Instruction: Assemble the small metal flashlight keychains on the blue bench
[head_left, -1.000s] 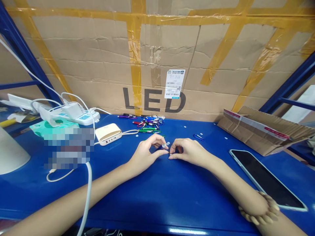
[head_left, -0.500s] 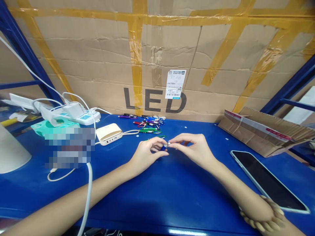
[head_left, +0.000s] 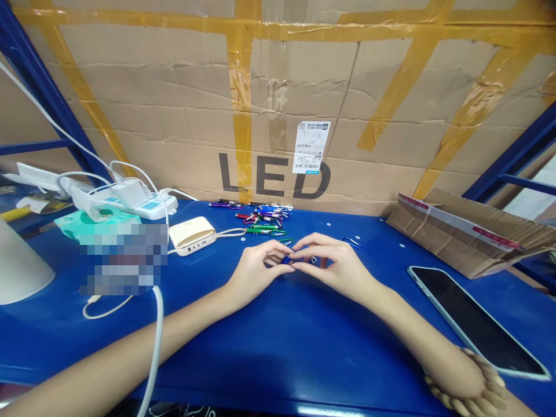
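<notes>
My left hand and my right hand meet at the middle of the blue shelf, fingertips together. Between them is a small blue piece, pinched and partly hidden by my fingers. A tiny silver ring shows in the curl of my right fingers. Whether it is joined to the blue piece, I cannot tell. A blue carabiner clip lies just beyond my right hand. A heap of coloured pen-like keychain lights lies farther back.
A white-gold power bank with its cable lies left of my hands, near a power strip. A phone lies to the right, and a flattened cardboard box beyond it. Taped cardboard stands behind the shelf.
My fingertips have come together and lowered slightly around the blue piece. The silver ring now shows in my right fingers, and the carabiner clip shows again beyond my right hand.
</notes>
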Demonstrator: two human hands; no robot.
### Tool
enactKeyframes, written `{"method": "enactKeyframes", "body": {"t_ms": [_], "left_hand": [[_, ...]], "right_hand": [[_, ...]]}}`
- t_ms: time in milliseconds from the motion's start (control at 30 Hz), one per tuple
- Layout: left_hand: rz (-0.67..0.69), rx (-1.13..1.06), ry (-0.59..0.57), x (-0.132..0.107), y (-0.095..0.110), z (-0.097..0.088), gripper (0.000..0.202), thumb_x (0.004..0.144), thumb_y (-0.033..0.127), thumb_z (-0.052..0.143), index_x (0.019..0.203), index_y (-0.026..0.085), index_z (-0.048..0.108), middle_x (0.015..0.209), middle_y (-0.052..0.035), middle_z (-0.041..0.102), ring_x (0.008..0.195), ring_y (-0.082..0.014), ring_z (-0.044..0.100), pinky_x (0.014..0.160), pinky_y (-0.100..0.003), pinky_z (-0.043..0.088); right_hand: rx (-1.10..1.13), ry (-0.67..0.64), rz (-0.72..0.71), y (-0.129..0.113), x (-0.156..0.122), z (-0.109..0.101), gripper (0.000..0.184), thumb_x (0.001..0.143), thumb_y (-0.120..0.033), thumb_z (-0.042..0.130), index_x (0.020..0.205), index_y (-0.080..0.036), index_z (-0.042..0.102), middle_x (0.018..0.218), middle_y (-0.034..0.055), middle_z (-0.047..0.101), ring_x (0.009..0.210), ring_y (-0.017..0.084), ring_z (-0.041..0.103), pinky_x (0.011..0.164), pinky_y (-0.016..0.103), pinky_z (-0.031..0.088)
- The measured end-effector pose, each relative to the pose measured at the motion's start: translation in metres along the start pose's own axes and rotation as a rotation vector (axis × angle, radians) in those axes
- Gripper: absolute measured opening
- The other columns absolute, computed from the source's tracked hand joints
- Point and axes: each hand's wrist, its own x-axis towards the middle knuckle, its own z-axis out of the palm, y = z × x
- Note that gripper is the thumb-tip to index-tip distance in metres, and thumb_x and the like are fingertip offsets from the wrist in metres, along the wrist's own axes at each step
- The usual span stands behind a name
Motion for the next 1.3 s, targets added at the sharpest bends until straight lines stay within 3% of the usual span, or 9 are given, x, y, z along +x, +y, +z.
{"method": "enactKeyframes", "body": {"t_ms": [167,300,400,500,667,833,967,1200,1300], "left_hand": [[0.031,0.021,0.054,0.0,0.006,-0.002,0.024,0.072,0.016,0.065,0.095,0.016,0.061,0.084,-0.003,0.069,0.082,-0.0157,0.065,0.077,-0.027,0.052],[0.072,0.053,0.067,-0.001,0.006,-0.002,0.018,0.075,0.018,0.062,0.093,0.017,0.062,0.091,-0.0033,0.069,0.087,-0.0156,0.064,0.083,-0.028,0.051],[0.132,0.075,0.048,-0.002,0.006,-0.002,0.014,0.08,0.018,0.057,0.093,0.018,0.063,0.095,-0.0015,0.068,0.091,-0.0142,0.063,0.086,-0.025,0.048],[0.183,0.107,0.04,-0.003,0.007,-0.003,0.015,0.083,0.018,0.053,0.095,0.02,0.063,0.097,-0.0003,0.068,0.094,-0.0134,0.061,0.087,-0.023,0.046],[0.206,0.135,0.027,-0.003,0.009,-0.003,0.018,0.086,0.02,0.049,0.097,0.019,0.063,0.1,-0.0018,0.067,0.096,-0.015,0.06,0.088,-0.025,0.045],[0.178,0.151,-0.031,-0.003,0.008,-0.002,0.022,0.087,0.019,0.044,0.102,0.019,0.06,0.096,-0.0031,0.066,0.084,-0.0147,0.062,0.083,-0.028,0.047],[0.142,0.145,-0.077,-0.003,0.007,-0.001,0.024,0.087,0.016,0.041,0.104,0.019,0.058,0.091,-0.0028,0.066,0.081,-0.0137,0.06,0.079,-0.026,0.047],[0.121,0.174,-0.085,-0.002,0.001,-0.001,0.026,0.088,0.018,0.041,0.109,0.016,0.058,0.09,-0.0044,0.066,0.081,-0.0148,0.061,0.08,-0.027,0.046],[0.15,0.182,-0.068,-0.002,0.0,-0.001,0.024,0.086,0.02,0.046,0.105,0.016,0.061,0.096,-0.0055,0.068,0.087,-0.0169,0.062,0.084,-0.03,0.046]], "right_hand": [[-0.175,0.041,0.19,0.003,0.003,-0.011,0.021,0.076,-0.037,0.062,0.09,-0.022,0.066,0.088,0.0025,0.066,0.06,0.01,0.059,0.051,0.02,0.044],[-0.406,-0.13,0.322,0.012,0.003,-0.017,0.022,0.073,-0.039,0.065,0.091,-0.027,0.067,0.093,0.0005,0.066,0.062,0.012,0.062,0.048,0.021,0.041],[-0.446,-0.27,0.357,0.019,0.002,-0.015,0.016,0.076,-0.033,0.063,0.089,-0.027,0.069,0.093,-0.0003,0.067,0.065,0.012,0.063,0.049,0.021,0.041],[-0.438,-0.301,0.376,0.023,0.002,-0.013,0.012,0.077,-0.026,0.061,0.085,-0.025,0.069,0.088,-0.0003,0.069,0.069,0.014,0.064,0.055,0.022,0.045],[-0.336,-0.124,0.381,0.022,0.003,-0.013,0.011,0.072,-0.023,0.063,0.081,-0.022,0.069,0.081,0.0005,0.07,0.074,0.016,0.065,0.062,0.025,0.05],[-0.018,0.091,0.321,0.007,0.005,-0.013,0.017,0.071,-0.031,0.063,0.08,-0.017,0.067,0.076,0.0038,0.07,0.064,0.015,0.064,0.055,0.025,0.052],[0.183,0.1,0.283,0.0,0.005,-0.012,0.023,0.07,-0.036,0.066,0.08,-0.015,0.066,0.075,0.0052,0.069,0.06,0.015,0.062,0.056,0.027,0.053],[0.188,0.101,0.139,0.003,0.005,-0.013,0.017,0.076,-0.03,0.063,0.087,-0.02,0.071,0.084,0.0047,0.067,0.075,0.015,0.061,0.063,0.026,0.05],[0.2,0.084,0.137,0.0,0.005,-0.012,0.017,0.074,-0.03,0.065,0.086,-0.021,0.071,0.079,0.0038,0.067,0.071,0.015,0.062,0.062,0.027,0.05]]}}
